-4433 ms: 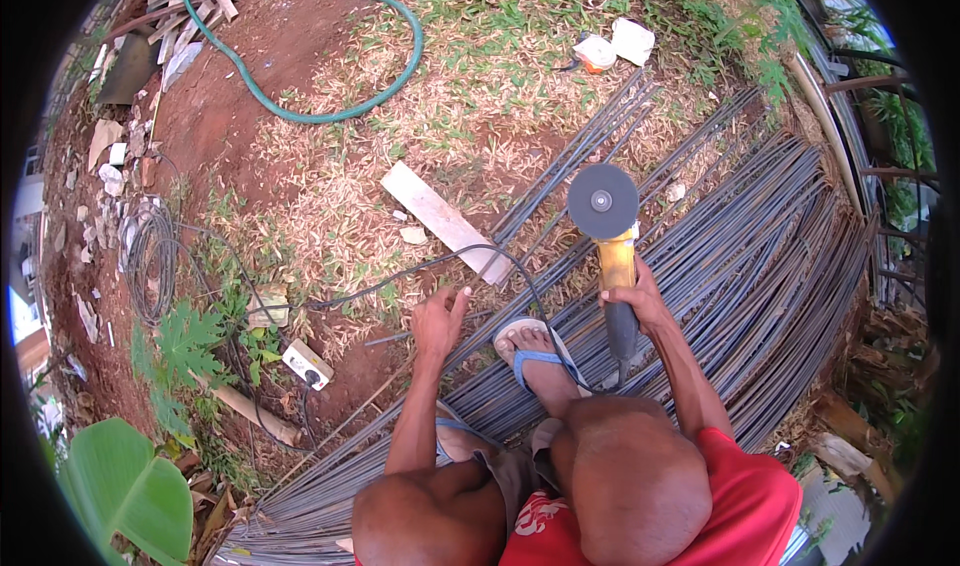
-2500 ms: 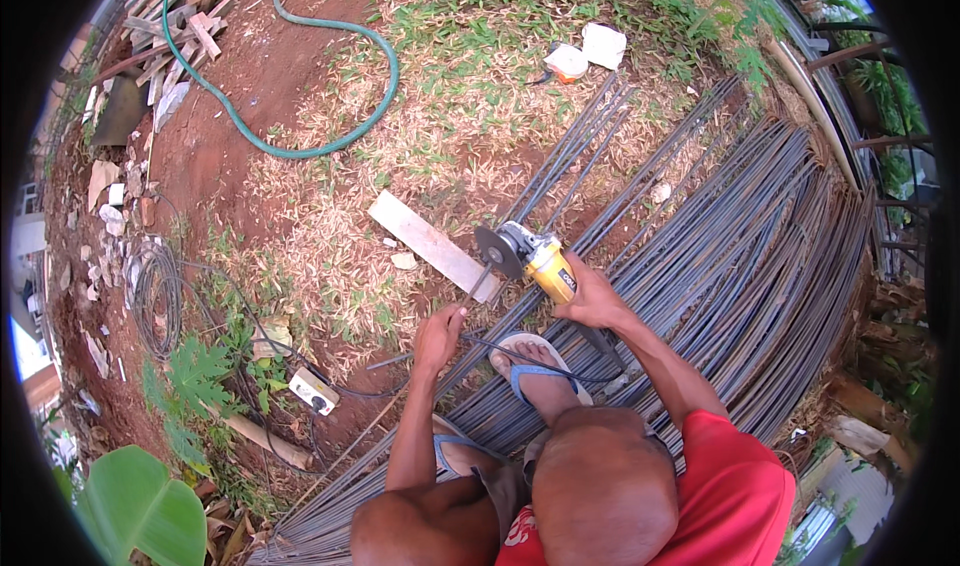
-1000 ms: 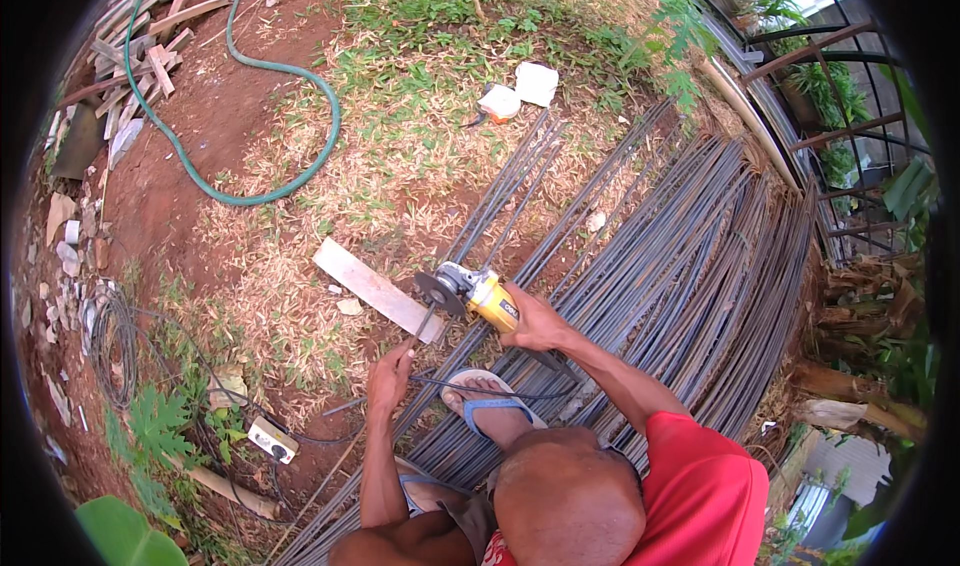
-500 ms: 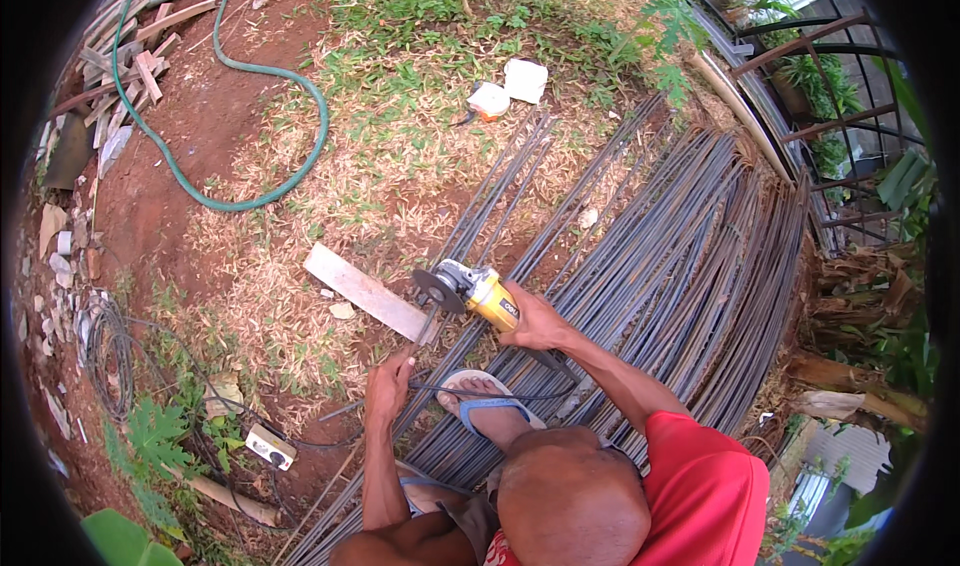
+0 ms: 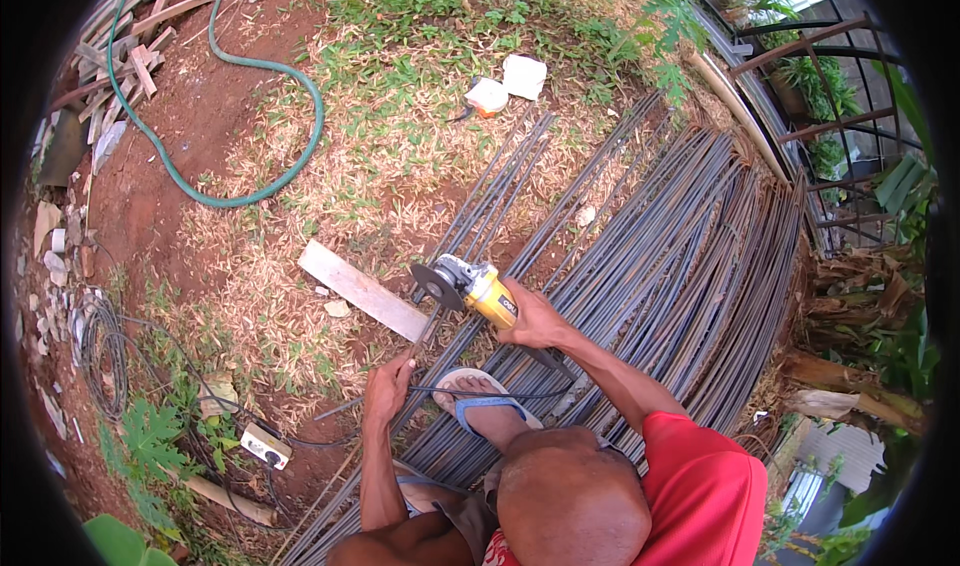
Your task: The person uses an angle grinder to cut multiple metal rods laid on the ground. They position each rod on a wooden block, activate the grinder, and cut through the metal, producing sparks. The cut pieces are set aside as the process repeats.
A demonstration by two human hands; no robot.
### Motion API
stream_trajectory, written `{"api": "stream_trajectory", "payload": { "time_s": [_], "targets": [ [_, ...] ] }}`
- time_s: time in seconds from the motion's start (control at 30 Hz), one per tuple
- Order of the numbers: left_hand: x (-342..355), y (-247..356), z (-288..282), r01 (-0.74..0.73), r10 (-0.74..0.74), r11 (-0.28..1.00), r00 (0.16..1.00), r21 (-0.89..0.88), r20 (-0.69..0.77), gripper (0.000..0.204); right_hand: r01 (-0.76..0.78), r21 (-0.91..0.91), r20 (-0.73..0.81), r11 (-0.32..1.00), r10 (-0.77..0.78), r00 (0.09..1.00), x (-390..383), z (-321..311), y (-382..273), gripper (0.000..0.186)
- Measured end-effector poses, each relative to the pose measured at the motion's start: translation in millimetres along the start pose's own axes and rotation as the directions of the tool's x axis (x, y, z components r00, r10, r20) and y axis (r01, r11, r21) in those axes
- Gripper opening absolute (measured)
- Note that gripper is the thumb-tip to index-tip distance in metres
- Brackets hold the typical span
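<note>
My right hand (image 5: 535,319) is wrapped round the yellow body of an angle grinder (image 5: 493,298). The grinder's dark cutting disc (image 5: 437,285) is over a steel rod, close to the end of a pale wooden board (image 5: 365,291); whether the disc touches the rod I cannot tell. My left hand (image 5: 388,388) has its fingers closed round a steel rod (image 5: 421,340) just below the board's end. A black power cord (image 5: 490,393) crosses in front of my sandalled foot (image 5: 485,403), which rests on the rods.
Many long steel rods (image 5: 660,266) lie in a pile on the right. A socket block (image 5: 266,446) with cords sits lower left, beside coiled wire (image 5: 104,356). A green hose (image 5: 318,116) loops at upper left, near scrap wood (image 5: 140,66). Two white objects (image 5: 524,76) lie on the grass.
The view has shifted very slightly, carrying the ground things a little leftward. Both hands keep their holds, with the grinder at nearly the same place.
</note>
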State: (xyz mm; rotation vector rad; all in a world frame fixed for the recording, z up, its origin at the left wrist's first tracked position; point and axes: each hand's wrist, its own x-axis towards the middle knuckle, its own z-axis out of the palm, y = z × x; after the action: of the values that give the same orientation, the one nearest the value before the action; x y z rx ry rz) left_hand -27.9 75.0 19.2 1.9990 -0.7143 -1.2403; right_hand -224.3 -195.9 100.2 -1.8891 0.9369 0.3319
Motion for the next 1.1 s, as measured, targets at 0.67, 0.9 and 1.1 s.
{"api": "stream_trajectory", "payload": {
  "time_s": [0.67, 0.9, 1.1],
  "targets": [
    [1.3, -6.4, -13.5, -0.030, 0.030, 0.999, 0.999, -0.018, -0.015, 0.032, 0.007, -0.060, -0.019, 0.998, -0.008, 1.000, 12.2, 0.0, -18.4, 0.075],
    [4.5, -5.3, -20.7, -0.053, 0.055, 0.998, 0.997, 0.028, -0.063, 0.034, 0.054, -0.017, -0.013, 0.998, -0.054, 0.998, 16.0, 5.7, -18.0, 0.079],
    [13.3, -6.6, -21.5, 0.114, -0.114, 0.993, 0.992, 0.001, 0.054, 0.037, 0.012, -0.076, 0.003, 0.997, -0.012, 1.000, 20.0, 3.5, -22.6, 0.079]
  ]
}}
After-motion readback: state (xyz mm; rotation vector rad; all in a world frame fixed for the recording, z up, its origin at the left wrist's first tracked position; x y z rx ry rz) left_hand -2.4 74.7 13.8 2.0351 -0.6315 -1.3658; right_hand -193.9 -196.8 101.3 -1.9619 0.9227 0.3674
